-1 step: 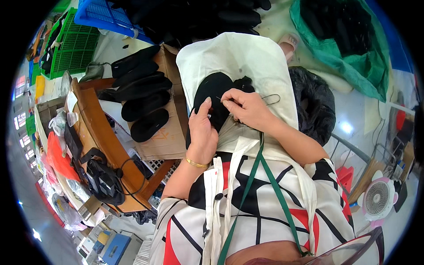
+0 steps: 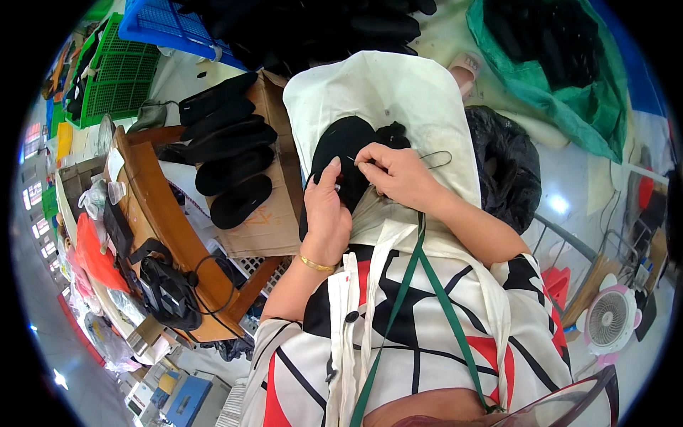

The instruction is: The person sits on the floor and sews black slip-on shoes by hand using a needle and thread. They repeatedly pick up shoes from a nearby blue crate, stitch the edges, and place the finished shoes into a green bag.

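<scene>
My left hand (image 2: 329, 217) is closed around a black, shoe-shaped cloth piece (image 2: 346, 135) on my lap, its thumb lying along the top. Over the middle of that piece, my right hand (image 2: 395, 171) pinches a thin needle (image 2: 351, 158) between thumb and fingertips. The needle's tip points toward the left thumb. A small black bunched bit of cloth (image 2: 391, 134) lies just beyond the right hand. Past its wrist sticks out a thin dark loop (image 2: 448, 158), wire or thread, I cannot tell. A cream apron cloth (image 2: 398, 82) spreads underneath.
Several similar black pieces (image 2: 235, 203) lie in a row on a cardboard box (image 2: 284, 235) at my left, beside a wooden table (image 2: 178, 235). A black pile (image 2: 313, 32) is ahead. On the right are a black bag (image 2: 505, 171), a green sack (image 2: 569, 107) and a fan (image 2: 610, 320).
</scene>
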`<move>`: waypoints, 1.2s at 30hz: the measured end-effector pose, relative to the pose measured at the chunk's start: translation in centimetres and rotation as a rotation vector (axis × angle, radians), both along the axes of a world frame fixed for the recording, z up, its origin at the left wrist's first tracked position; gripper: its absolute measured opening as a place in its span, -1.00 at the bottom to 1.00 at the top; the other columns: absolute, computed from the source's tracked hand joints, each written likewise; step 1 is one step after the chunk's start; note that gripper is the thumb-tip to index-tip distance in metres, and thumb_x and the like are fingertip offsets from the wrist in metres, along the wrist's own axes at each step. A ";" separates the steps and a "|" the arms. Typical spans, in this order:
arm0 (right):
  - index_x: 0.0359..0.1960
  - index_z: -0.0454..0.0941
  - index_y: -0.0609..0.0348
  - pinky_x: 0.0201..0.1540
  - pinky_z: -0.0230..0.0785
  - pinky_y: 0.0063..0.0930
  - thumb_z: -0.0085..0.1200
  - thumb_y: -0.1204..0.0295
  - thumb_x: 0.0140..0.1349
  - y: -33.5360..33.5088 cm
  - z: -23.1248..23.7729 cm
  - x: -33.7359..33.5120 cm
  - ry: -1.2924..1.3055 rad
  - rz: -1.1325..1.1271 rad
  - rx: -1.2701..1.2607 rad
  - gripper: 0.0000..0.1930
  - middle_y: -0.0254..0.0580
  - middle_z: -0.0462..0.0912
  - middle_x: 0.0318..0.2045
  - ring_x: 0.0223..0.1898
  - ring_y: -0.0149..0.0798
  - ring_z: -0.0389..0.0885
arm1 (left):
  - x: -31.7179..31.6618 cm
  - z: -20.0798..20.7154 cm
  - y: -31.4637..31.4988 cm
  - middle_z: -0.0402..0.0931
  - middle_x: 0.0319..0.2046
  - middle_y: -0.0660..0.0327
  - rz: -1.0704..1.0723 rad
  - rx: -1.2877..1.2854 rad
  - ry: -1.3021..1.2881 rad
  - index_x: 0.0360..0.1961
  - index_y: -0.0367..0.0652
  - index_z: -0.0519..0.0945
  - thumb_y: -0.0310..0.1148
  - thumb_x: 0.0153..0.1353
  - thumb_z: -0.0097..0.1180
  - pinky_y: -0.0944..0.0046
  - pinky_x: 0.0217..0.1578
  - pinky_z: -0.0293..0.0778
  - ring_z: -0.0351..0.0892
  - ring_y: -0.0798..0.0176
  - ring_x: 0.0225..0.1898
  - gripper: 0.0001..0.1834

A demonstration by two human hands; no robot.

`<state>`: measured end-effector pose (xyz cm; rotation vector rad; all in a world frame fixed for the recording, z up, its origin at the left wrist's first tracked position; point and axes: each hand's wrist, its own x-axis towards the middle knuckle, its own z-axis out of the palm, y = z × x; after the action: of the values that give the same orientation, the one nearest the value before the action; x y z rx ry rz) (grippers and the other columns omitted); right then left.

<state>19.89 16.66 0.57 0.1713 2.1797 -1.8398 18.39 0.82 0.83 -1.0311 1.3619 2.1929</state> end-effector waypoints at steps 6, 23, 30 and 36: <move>-0.27 0.59 0.20 -0.41 0.42 -0.31 0.09 0.42 0.18 0.1 0.2 -0.3 0.075 0.047 0.072 -0.85 -0.02 0.60 -0.53 -0.51 -0.04 0.59 | 0.6 -0.3 -0.3 0.51 -0.32 0.38 -0.012 -0.001 0.015 -0.20 -0.09 0.56 -0.35 0.21 0.31 0.37 -0.16 0.40 0.44 0.44 -0.27 -0.80; -0.36 0.61 0.24 -0.40 0.44 -0.25 0.08 0.44 0.13 0.6 0.6 -1.1 0.093 0.116 0.119 -0.86 0.04 0.62 -0.52 -0.50 0.02 0.61 | 1.1 -0.4 0.0 0.52 -0.32 0.40 -0.024 -0.010 0.041 -0.15 -0.10 0.54 -0.35 0.18 0.35 0.40 -0.16 0.34 0.43 0.47 -0.27 -0.73; -0.33 0.55 0.25 -0.40 0.41 -0.30 0.06 0.44 0.20 0.5 0.7 -1.1 -0.033 0.130 0.010 -0.88 -0.01 0.60 -0.54 -0.54 -0.09 0.56 | 1.7 -0.3 0.0 0.50 -0.35 0.39 -0.057 -0.063 0.082 -0.19 -0.07 0.55 -0.33 0.22 0.32 0.40 -0.23 0.38 0.44 0.46 -0.33 -0.79; -0.26 0.51 0.23 -0.37 0.41 -0.33 0.05 0.43 0.27 0.4 -0.5 -0.1 0.040 0.120 0.029 -0.87 -0.05 0.60 -0.51 -0.52 -0.13 0.56 | 1.6 -0.7 -0.3 0.52 -0.38 0.39 -0.042 -0.012 0.087 -0.30 -0.09 0.57 -0.35 0.22 0.29 0.42 -0.24 0.29 0.40 0.48 -0.33 -0.87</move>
<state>19.76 17.04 0.11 0.0095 2.1933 -1.7619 19.96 0.54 0.17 -0.9125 1.4232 2.2253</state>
